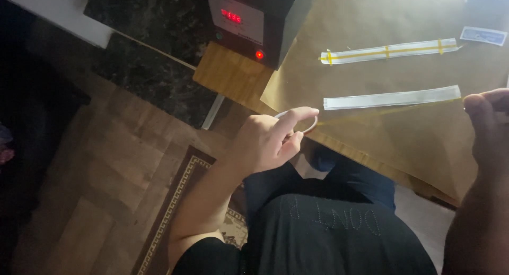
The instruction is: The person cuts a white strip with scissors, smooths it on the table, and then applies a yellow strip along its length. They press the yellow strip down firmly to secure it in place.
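A thin amber strip of tape (389, 111), translucent and slightly glossy, is stretched taut in the air just above the bench (233, 73), running from a small pale roll (310, 127) on the left to the right hand (490, 129) at the frame's edge. The left hand (268, 142) holds the roll: its fingers (297, 116) are curled closed around the ring, with the forefinger laid along the top of the rim. The right hand's fingers (480, 102) are pinched shut on the free end of the tape, though much of that hand is in shadow and cut off by the frame.

Directly beyond the stretched tape lies a long, flat white strip (391, 98), narrow and smooth, resting on a sheet of matte brown paper (371, 20) that covers most of the bench. Farther away lies a second white strip (389, 51) of the same shape, this one with a yellow line of tape down its length and three short yellow bands crossing it. Near the far right corner sits a small pale rectangular card (483, 35).

At the left end of the paper, bare light wood grain of the bench shows, and on it stands a black box-shaped device (265, 25) with a pale front panel, a glowing red digit display and a small red lamp. Below the bench lie a wood-plank floor (106, 163), a patterned rug border (180, 201) and dark speckled stone (148, 52).
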